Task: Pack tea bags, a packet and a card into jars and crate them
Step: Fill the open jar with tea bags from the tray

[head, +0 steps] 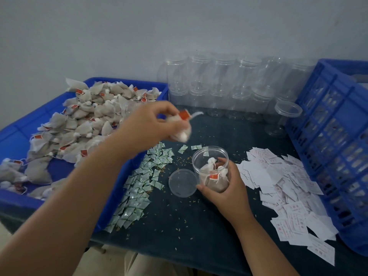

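The left hand (153, 124), fingers (167, 108) pinching a tea bag (183, 135), should drop it squarely into the jar (211, 166) the right hand (226, 191) clasps.

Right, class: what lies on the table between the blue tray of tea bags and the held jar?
Head view: a strip of green-and-white packets, the loose lid and scattered grains.

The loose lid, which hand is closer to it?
Right. The right hand grips the jar beside the lid; the left hand holds tea bags farther back.
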